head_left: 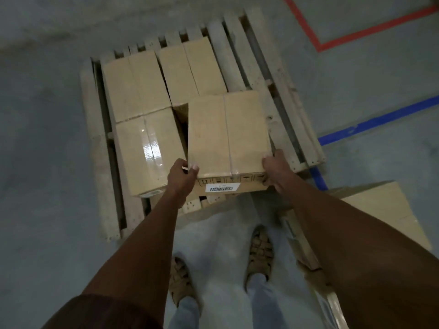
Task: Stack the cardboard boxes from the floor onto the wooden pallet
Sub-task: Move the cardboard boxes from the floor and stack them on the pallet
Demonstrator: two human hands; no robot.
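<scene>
Both hands hold 1 box (pixel 228 134) over the pallet (pixel 282 96). The left hand (pixel 181 178) and right hand (pixel 276 168) have fingers clamped on its near corners. 3 boxes (pixel 135 86) sit on the pallet beside it. Another box (pixel 380 210) lies on the floor (pixel 42 150).

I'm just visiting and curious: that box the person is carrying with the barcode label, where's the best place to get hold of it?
By the two near corners, one hand per side, coming from the labelled end. The held box is long and runs away from the person, so the left hand and right hand bracket its width, fingers curled over the edges.
</scene>
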